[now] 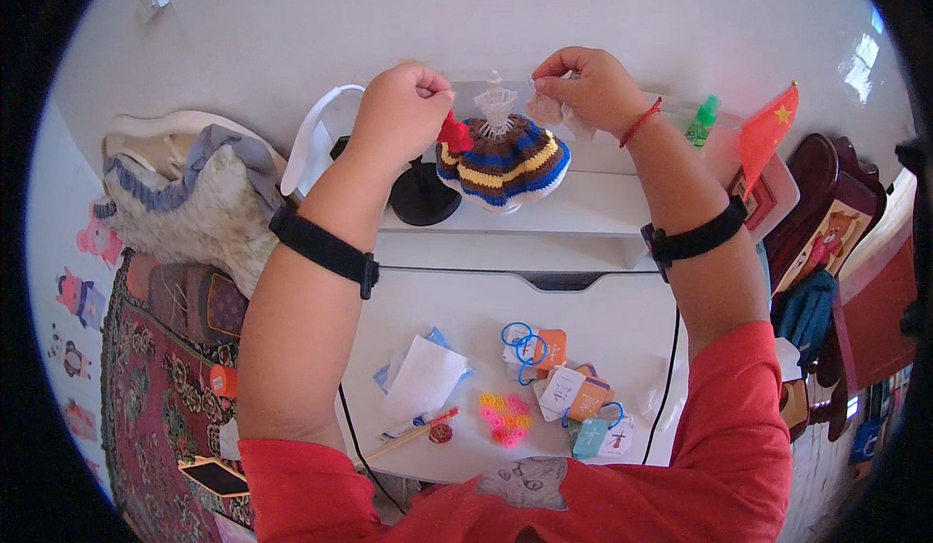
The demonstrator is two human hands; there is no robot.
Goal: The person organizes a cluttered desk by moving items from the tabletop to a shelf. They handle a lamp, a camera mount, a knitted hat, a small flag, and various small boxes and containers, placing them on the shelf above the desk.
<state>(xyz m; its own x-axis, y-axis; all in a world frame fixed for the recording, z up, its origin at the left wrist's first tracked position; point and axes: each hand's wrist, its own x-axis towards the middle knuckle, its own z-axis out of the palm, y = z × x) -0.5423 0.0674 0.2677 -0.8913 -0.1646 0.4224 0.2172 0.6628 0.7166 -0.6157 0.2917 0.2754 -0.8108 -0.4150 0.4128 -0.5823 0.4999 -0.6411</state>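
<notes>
On the raised desk shelf stands a small white dress form (pixel 497 105) with an openwork bodice. A knitted skirt (pixel 503 164) in brown, blue, yellow and white stripes spreads around its lower part. My left hand (pixel 410 113) pinches a small red knitted piece (pixel 456 135) at the skirt's left side. On the other side of the form, my right hand (pixel 592 85) grips a small beige knitted-looking piece (pixel 544 110) between thumb and fingers. Pale, thin material hangs below that hand; what it is cannot be made out.
Behind my left forearm are a white desk lamp (pixel 310 142) and its round black base (pixel 425 197). A green spray bottle (pixel 702 121) and red flag (pixel 769 135) stand right. Lower down lie a tissue pack (pixel 426 375), ringed flash cards (pixel 576 393), and small bright rings (pixel 504 419).
</notes>
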